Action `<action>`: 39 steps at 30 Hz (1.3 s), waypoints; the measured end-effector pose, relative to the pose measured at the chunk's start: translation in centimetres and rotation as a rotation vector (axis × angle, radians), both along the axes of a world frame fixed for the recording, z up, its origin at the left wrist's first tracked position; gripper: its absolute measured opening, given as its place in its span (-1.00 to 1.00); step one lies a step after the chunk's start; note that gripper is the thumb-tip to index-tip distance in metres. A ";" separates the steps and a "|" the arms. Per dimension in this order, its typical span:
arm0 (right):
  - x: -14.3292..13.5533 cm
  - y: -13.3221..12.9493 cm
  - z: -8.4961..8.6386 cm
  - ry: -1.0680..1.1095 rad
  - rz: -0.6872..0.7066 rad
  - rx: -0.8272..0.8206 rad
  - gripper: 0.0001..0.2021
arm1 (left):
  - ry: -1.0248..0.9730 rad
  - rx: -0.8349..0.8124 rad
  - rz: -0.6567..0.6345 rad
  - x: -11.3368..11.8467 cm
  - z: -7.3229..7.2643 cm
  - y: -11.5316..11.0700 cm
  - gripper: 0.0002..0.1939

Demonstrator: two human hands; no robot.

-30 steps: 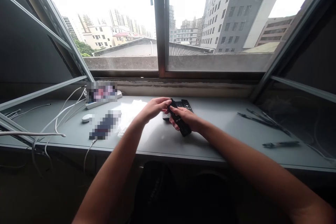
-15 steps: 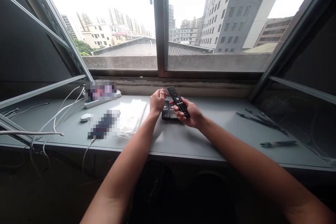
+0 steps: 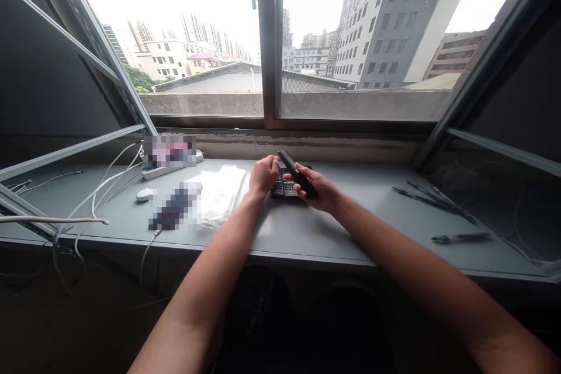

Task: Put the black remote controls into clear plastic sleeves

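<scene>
My right hand (image 3: 321, 188) is wrapped round a black remote control (image 3: 298, 174), which is tilted so that its plain dark side faces me and its buttons do not show. Close by its upper end, my left hand (image 3: 264, 176) is closed with the fingers curled in. Whatever those fingers pinch, if anything, is hidden; I cannot tell whether they touch the remote. Beneath both hands, more black remotes (image 3: 289, 188) lie side by side on the grey desk (image 3: 280, 236), button faces up and partly covered by the hands.
Clear plastic bags (image 3: 223, 193) lie left of my left arm. Farther left are a blurred-out phone-like object (image 3: 173, 210), a small white round object (image 3: 143, 194), a power strip (image 3: 164, 170) and white cables (image 3: 94, 196). Several pens (image 3: 438, 204) lie at the right, and a window stands behind.
My right hand has rolled the remote over, so its button face has turned out of sight. My left hand has shifted slightly downward, still closed by the remote's upper end.
</scene>
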State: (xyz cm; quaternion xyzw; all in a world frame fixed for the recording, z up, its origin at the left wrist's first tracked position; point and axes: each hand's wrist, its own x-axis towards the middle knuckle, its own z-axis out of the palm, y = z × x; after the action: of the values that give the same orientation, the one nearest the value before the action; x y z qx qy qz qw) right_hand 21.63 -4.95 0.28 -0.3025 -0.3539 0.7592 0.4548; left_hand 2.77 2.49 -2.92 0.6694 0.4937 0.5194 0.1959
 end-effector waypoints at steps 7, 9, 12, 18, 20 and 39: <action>0.5 0.4 -0.2 0.161 0.056 -0.051 -0.52 | 0.042 0.049 -0.014 0.4 -0.1 -0.1 -0.76; 0.4 0.4 -0.1 0.179 0.062 -0.059 -0.54 | 0.038 0.052 -0.017 0.5 -0.1 -0.1 -0.75; 0.3 0.2 0.2 0.181 0.036 -0.071 -0.58 | 0.061 0.051 -0.018 0.5 -0.1 0.0 -0.73; 0.1 0.1 0.4 0.128 -0.037 -0.100 -0.62 | 0.082 0.071 -0.030 0.5 -0.2 0.1 -0.73; 0.2 0.2 0.2 0.158 -0.004 -0.073 -0.57 | 0.110 0.075 -0.025 0.5 -0.1 0.1 -0.72; 0.2 -0.1 0.0 0.210 0.081 0.016 -0.64 | 0.297 0.092 0.069 0.3 0.5 -0.7 -0.64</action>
State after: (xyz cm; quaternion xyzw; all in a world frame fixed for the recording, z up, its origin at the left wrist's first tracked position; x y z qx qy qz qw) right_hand 21.80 -5.04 0.33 -0.2031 -0.3224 0.8016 0.4608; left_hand 3.02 1.81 -2.45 0.7298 0.5155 0.4432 0.0719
